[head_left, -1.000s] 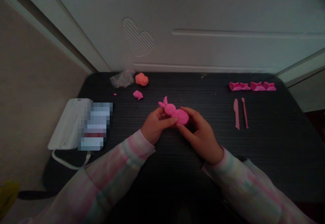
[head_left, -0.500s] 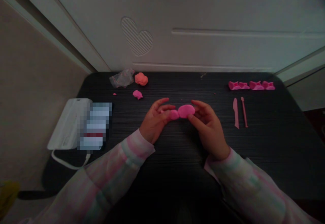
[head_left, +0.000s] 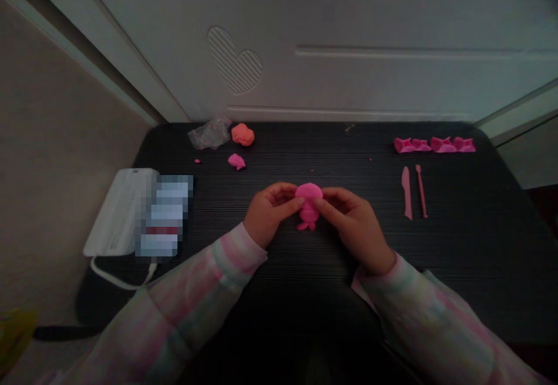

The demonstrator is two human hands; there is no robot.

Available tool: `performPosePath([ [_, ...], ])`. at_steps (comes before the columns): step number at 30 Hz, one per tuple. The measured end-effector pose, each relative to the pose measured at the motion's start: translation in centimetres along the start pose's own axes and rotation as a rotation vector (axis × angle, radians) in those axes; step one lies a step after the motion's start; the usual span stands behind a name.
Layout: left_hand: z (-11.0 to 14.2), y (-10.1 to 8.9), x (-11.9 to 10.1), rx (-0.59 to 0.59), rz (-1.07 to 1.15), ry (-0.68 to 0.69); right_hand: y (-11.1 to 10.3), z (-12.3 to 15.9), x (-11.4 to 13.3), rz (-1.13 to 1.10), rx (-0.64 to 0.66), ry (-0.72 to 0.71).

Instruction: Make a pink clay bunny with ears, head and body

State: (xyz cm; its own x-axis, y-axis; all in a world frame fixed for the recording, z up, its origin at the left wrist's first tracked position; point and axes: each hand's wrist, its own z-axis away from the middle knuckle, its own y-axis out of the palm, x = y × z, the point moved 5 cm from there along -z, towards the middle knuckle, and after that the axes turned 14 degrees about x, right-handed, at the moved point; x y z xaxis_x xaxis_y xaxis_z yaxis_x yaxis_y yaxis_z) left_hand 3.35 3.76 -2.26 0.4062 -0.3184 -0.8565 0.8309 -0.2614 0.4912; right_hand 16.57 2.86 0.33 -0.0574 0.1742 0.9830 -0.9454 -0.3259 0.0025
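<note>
A pink clay figure point(head_left: 308, 203) with a round body, a smaller head and two small ears is held above the middle of the black table point(head_left: 471, 245). Its ears point toward me. My left hand point(head_left: 269, 213) pinches it from the left with thumb and fingers. My right hand point(head_left: 355, 225) pinches it from the right. Both hands are closed on the figure.
An orange clay lump point(head_left: 243, 134), a crumpled clear wrapper point(head_left: 210, 134) and a small pink clay piece point(head_left: 236, 161) lie at the back left. Pink moulds point(head_left: 434, 145) line the back right, two pink modelling tools point(head_left: 413, 191) below them. A white device point(head_left: 120, 211) sits left.
The clay figure has been turned round between both hands: its ears pointed up and left before, and now they point down toward me. The hands stayed at the table's middle.
</note>
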Motion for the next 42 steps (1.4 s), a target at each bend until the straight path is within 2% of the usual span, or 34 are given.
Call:
performPosePath([
  [4,0.04,0.03,-0.06,0.013,-0.003,0.018,-0.01,0.16,0.11,0.173,0.014,0.044],
  [12,0.20,0.52,-0.40,0.098,-0.143,-0.079,-0.03,0.20,0.66,0.339,-0.004,-0.051],
  [19,0.12,0.51,-0.46,0.084,-0.114,-0.054,0.03,0.26,0.75,0.219,-0.025,-0.054],
  [27,0.43,0.49,-0.72,-0.009,-0.184,-0.041,0.02,0.28,0.91,0.292,-0.024,-0.063],
  [37,0.68,0.29,-0.74,-0.018,-0.249,-0.086,0.50,0.41,0.52,0.224,-0.005,-0.032],
  [42,0.50,0.52,-0.45,0.014,-0.195,-0.090,0.33,0.45,0.84,0.193,-0.017,0.003],
])
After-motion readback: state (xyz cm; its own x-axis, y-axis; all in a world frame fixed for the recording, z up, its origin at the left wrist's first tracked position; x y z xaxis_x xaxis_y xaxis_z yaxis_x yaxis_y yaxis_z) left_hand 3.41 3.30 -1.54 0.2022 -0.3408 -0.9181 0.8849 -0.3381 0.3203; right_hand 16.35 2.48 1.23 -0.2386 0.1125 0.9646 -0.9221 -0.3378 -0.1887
